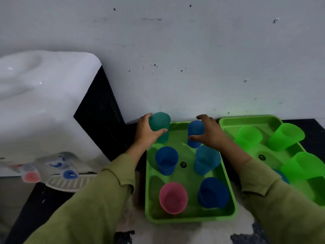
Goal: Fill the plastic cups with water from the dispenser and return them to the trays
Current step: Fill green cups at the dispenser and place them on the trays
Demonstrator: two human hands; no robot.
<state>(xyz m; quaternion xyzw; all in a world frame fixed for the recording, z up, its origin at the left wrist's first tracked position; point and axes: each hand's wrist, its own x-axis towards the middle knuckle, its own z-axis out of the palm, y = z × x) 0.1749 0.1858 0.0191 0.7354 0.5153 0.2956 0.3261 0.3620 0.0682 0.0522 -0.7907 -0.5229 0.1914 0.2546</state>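
A green tray (186, 218) in the middle holds several cups. My left hand (145, 132) grips a teal cup (161, 125) at the tray's far left corner. My right hand (210, 133) wraps around a blue cup (194, 133) at the far right of the same tray. Nearer me stand a dark blue cup (166, 160), a light blue cup (206, 160), a pink cup (173, 198) and another dark blue cup (213, 192). A second green tray (246, 120) on the right carries several green cups (285, 136). The white water dispenser (40, 106) stands at the left.
The dispenser has a red tap (31, 176), a blue tap (70, 174) and a grated drip tray (65, 183). A grey wall runs close behind the trays. A dark counter surface (307, 123) lies under them. Olive sleeves cover both my forearms.
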